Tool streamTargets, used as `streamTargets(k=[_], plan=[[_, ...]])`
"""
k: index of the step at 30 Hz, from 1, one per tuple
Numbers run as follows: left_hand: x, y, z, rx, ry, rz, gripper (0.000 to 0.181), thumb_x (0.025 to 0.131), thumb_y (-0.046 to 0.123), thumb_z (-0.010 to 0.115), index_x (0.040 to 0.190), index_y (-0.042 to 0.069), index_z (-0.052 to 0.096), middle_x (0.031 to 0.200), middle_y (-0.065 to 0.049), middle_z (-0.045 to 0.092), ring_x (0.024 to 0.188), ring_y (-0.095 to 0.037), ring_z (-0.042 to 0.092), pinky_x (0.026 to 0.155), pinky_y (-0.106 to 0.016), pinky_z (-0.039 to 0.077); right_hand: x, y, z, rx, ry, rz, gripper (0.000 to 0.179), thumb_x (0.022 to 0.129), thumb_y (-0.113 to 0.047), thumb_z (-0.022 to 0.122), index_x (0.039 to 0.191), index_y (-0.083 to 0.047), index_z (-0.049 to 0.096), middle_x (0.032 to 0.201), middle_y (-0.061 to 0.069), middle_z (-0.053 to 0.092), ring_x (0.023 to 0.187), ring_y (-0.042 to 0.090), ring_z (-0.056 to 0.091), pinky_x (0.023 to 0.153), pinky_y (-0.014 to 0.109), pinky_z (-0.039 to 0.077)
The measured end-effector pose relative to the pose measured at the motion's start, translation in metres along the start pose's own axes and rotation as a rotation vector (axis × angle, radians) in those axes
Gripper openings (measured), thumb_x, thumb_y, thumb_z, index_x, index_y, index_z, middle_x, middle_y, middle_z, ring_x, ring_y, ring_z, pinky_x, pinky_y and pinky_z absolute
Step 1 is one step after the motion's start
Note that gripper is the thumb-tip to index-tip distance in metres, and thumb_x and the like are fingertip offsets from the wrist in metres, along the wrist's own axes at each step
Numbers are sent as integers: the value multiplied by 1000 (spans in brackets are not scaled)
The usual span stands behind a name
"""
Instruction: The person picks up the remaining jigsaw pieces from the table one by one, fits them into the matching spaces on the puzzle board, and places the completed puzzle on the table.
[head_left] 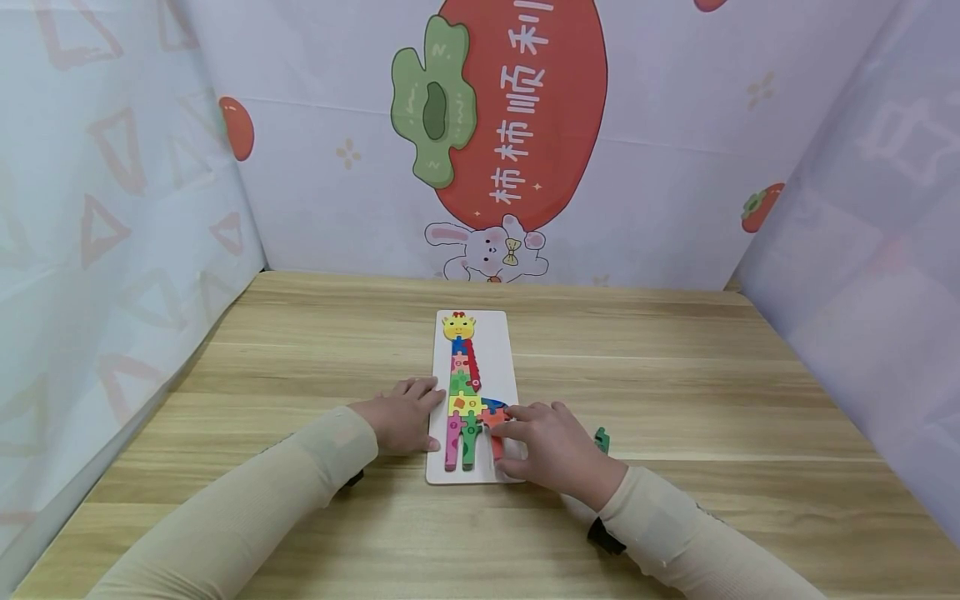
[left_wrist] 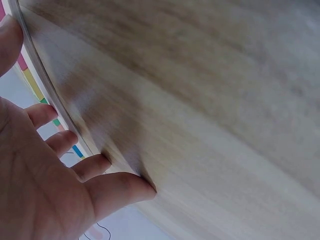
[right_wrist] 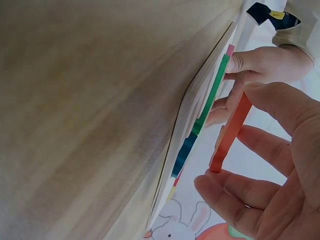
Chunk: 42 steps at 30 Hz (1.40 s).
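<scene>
A white puzzle board lies on the wooden table and bears a giraffe of coloured, numbered pieces. Its yellow head points away from me, above a neck with a red mane piece. My right hand pinches an orange puzzle piece between thumb and fingertips. In the right wrist view this piece is tilted and raised off the board, beside the green leg piece. My left hand rests at the board's left edge with fingers spread, its thumb and fingertips along the rim.
Another green piece lies on the table just right of my right hand, partly hidden by it. White printed cloth walls stand behind the table and along both sides.
</scene>
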<state>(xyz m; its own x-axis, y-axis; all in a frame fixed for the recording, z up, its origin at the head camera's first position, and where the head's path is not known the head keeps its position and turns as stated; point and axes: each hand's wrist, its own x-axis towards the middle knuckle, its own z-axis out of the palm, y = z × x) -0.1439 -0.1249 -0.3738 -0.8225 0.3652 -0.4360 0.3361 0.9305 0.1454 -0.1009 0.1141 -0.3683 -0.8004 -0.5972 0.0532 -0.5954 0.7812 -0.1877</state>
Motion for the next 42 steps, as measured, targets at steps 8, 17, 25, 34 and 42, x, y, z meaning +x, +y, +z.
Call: streamTargets(k=[8, 17, 25, 34, 42], plan=[[2, -1, 1, 8, 0, -7, 81, 87, 53, 64, 153, 20, 29, 160, -6, 18, 144, -36, 19, 105, -66, 29, 2, -1, -1, 6, -19, 6, 38, 81, -41, 77, 113, -22, 74, 122, 8, 66, 110, 27, 60, 88, 49, 46], [1, 1, -1, 6, -4, -8, 81, 87, 52, 64, 153, 20, 29, 160, -7, 18, 144, -36, 18, 105, -66, 29, 3, 0, -1, 13, -35, 17, 37, 81, -39, 77, 113, -22, 74, 122, 7, 66, 110, 26, 60, 89, 49, 46], [0, 1, -2, -3, -7, -1, 81, 87, 50, 65, 153, 19, 29, 160, -7, 18, 144, -36, 18, 106, -66, 28, 4, -1, -2, 20, -50, 23, 37, 80, -38, 77, 112, -21, 74, 121, 8, 67, 111, 27, 60, 90, 52, 46], [1, 1, -1, 9, -6, -5, 82, 87, 51, 65, 153, 20, 29, 160, -7, 18, 144, -36, 18, 105, -66, 28, 5, -1, 0, 19, -67, 21, 38, 79, -40, 78, 112, -20, 74, 122, 8, 66, 110, 28, 61, 93, 58, 44], [0, 1, -1, 15, 1, -8, 81, 86, 51, 65, 153, 20, 30, 160, -7, 18, 144, -36, 19, 105, -66, 29, 6, -1, 1, 17, -58, 19, 37, 79, -39, 78, 111, -20, 74, 121, 8, 67, 109, 28, 62, 92, 59, 45]])
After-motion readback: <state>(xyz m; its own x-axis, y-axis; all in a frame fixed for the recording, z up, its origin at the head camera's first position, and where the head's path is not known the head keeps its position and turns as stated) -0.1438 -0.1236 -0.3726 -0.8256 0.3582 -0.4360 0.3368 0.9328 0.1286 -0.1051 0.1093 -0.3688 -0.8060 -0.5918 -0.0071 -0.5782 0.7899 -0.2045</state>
